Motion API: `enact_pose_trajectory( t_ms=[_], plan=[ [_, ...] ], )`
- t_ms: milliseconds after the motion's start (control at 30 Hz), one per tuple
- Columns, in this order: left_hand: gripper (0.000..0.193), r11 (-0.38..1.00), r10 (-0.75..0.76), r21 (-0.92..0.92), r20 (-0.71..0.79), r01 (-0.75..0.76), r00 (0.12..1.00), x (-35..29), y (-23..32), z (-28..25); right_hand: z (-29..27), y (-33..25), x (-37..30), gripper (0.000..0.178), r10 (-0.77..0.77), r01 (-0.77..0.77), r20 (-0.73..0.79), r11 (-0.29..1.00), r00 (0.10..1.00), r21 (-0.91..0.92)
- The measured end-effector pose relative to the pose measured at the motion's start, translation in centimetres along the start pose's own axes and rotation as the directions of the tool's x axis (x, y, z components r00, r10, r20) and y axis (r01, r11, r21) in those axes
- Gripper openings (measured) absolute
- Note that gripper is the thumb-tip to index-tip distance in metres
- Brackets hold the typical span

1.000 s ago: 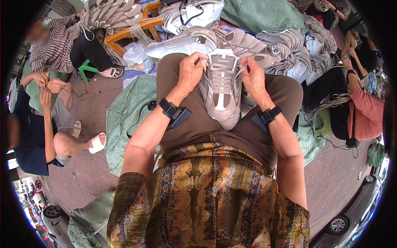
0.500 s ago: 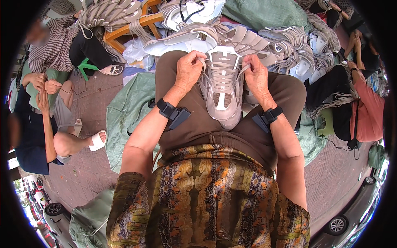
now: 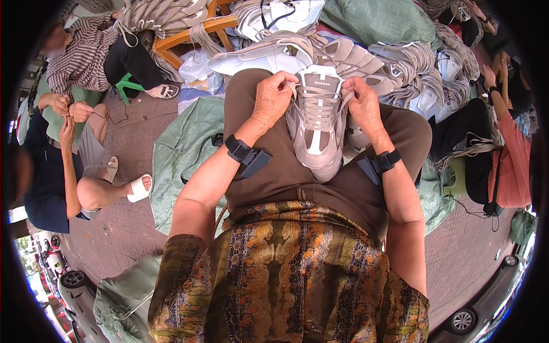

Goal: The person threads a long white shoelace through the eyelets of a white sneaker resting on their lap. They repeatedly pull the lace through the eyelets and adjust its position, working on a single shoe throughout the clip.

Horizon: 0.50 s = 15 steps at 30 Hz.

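Note:
Between my thighs rests a grey-beige sneaker [image 3: 318,126], its toe pointing at my body and its tongue [image 3: 318,80] at the far end. A flat beige shoelace [image 3: 318,106] crosses its front in several rows. At the upper left of the shoe, my left hand [image 3: 273,102] is closed, with a lace end pinched between thumb and fingers. On the opposite side my right hand [image 3: 362,106] pinches the other lace end near the top eyelets. Part of a second shoe [image 3: 358,137] shows beneath my right wrist, mostly hidden.
Beyond my knees lie stacked shoe uppers [image 3: 400,63], with a wooden stool [image 3: 194,39] at the far left. Green woven sacking [image 3: 186,154] spreads beside my left leg. Seated people work at both sides; one wears a striped shirt [image 3: 80,60]. A car [image 3: 463,320] stands lower right.
The whole scene has shifted slightly right in the picture. Both hands still pinch the lace ends beside the tongue, and the right fingers sit closer to the shoe's top edge.

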<state>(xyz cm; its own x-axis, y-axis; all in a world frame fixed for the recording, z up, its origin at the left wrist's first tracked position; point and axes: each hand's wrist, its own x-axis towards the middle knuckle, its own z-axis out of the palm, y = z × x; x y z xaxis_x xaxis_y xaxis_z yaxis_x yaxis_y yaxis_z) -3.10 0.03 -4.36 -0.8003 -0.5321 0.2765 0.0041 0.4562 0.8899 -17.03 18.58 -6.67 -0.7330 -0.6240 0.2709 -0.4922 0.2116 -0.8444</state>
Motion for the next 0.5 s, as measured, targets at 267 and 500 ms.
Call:
enact_pose_trajectory(
  t_ms=[267, 500],
  plan=[
    [0.023, 0.999, 0.03, 0.03, 0.015, -0.03, 0.999, -0.2, -0.4, -0.2, -0.5, 0.3, -0.4, 0.011, 0.147, -0.154, 0.06, 0.98, 0.987, 0.125],
    [0.023, 0.999, 0.016, -0.035, 0.035, -0.015, 0.999, 0.0, 0.1, -0.3, -0.3, 1.5, -0.2, 0.006, 0.1, -0.102, 0.037, 0.992, 0.994, 0.074]
  ],
)
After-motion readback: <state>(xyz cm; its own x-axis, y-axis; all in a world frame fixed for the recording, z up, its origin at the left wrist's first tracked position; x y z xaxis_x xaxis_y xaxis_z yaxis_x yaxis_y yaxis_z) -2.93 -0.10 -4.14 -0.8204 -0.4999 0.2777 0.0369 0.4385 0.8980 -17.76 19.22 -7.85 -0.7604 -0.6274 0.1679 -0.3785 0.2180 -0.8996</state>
